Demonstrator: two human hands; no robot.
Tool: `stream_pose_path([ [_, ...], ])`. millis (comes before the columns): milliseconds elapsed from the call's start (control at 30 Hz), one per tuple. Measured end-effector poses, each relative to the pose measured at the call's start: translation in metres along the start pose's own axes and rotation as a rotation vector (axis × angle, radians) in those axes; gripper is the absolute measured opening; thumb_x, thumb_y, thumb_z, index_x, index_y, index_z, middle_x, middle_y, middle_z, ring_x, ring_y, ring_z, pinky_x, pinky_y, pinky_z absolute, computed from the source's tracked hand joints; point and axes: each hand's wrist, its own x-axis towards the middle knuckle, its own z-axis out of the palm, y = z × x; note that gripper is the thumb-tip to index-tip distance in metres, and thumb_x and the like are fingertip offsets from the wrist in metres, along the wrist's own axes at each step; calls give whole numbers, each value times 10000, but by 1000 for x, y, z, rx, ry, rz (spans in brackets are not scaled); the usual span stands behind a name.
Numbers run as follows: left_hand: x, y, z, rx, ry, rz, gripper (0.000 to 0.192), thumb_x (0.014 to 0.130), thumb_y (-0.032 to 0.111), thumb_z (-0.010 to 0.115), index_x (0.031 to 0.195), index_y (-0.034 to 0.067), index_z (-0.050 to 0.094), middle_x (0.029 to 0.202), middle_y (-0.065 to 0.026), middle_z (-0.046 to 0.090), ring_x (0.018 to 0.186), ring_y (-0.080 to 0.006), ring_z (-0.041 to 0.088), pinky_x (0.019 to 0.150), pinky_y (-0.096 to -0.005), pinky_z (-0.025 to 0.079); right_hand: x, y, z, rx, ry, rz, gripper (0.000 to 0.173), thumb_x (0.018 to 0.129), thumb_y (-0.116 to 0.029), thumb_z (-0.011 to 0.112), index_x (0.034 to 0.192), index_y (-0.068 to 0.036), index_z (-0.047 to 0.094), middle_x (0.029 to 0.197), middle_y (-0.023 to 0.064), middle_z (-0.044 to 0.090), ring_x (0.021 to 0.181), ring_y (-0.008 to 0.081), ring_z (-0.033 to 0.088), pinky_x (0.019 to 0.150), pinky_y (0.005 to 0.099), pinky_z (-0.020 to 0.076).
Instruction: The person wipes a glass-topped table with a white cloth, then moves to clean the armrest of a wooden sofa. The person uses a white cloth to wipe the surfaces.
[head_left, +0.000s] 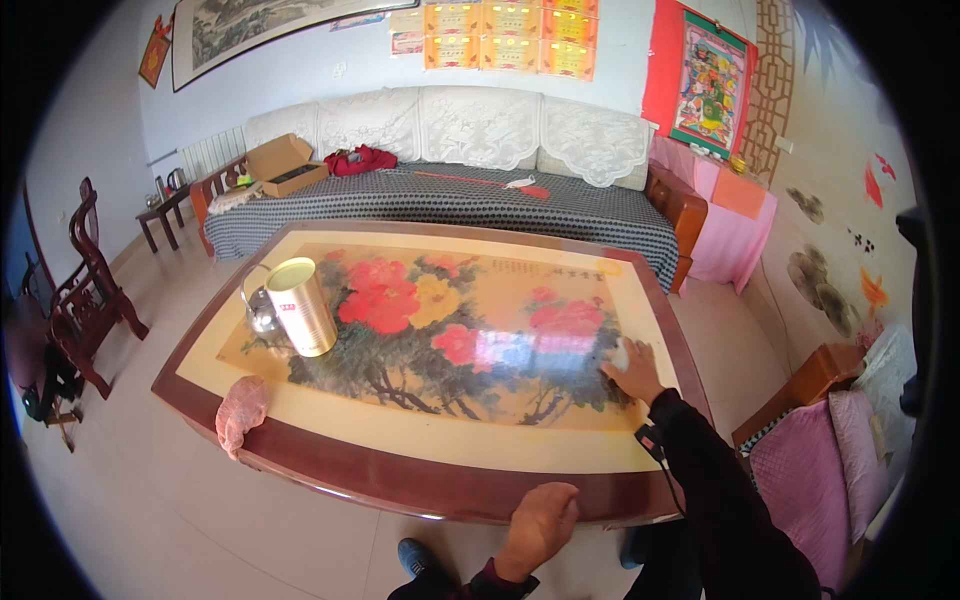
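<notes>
A low wooden table (360, 465) with a glossy top lies before me, a peony painting (442, 300) set into its surface. My right hand (636, 373) reaches over the table's right part, fingers spread and bent down to the top. Between thumb and fingers shows a small whitish thing (621, 355), too blurred to name. My left hand (541, 525) is loosely curled at the table's front edge, with nothing visible in it. A gold-coloured canister (304, 311) stands at the left, in front of a metal kettle (260, 311). A crumpled pinkish cloth (242, 412) hangs over the front left edge.
Behind the table runs a long sofa (450, 199) bearing an open cardboard box (289, 169) and a dark red cloth (361, 160). A wooden chair (86, 300) and a partly visible person (37, 360) are at the left. A pink-covered seat (806, 472) stands close on my right.
</notes>
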Motion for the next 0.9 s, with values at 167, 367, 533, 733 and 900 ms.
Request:
stream_pose_path([
  [167,-4,-5,4,149,-125,75,380,858,130,697,1210,19,610,1238,-185,620,1197,-369,582,1028,-453,467,74,-127,51,87,-98,-395,872,853,-592,670,1487,-37,444,1406,274,519,1323,453,445,1137,529,306],
  [367,-7,-8,18,510,-430,186,430,910,265,644,1258,15,615,1307,-163,605,1292,-328,537,1142,-452,375,46,-343,100,576,-12,-881,575,732,-366,821,1175,-84,587,1111,152,578,1084,378,529,938,510,405],
  [533,-11,-3,19,333,-292,156,380,882,220,677,1202,20,633,1250,-161,626,1235,-342,561,1082,-469,418,-16,-417,113,553,-23,-1125,656,778,-368,750,1342,-95,555,1329,158,522,1329,417,439,1139,511,345],
  [733,7,-2,30,369,-201,172,325,848,166,717,1135,26,655,1182,-159,651,1166,-358,590,1010,-489,470,85,-300,97,504,-151,-786,574,808,-336,709,1311,-84,591,1330,158,570,1295,382,474,1104,484,375],
  [900,16,-8,42,478,-266,77,366,840,294,726,1139,90,678,1193,-55,653,1195,-235,603,1053,-428,433,149,-97,61,186,-59,-475,494,838,-255,640,1304,-91,611,1227,198,646,1171,398,580,1023,486,448],
])
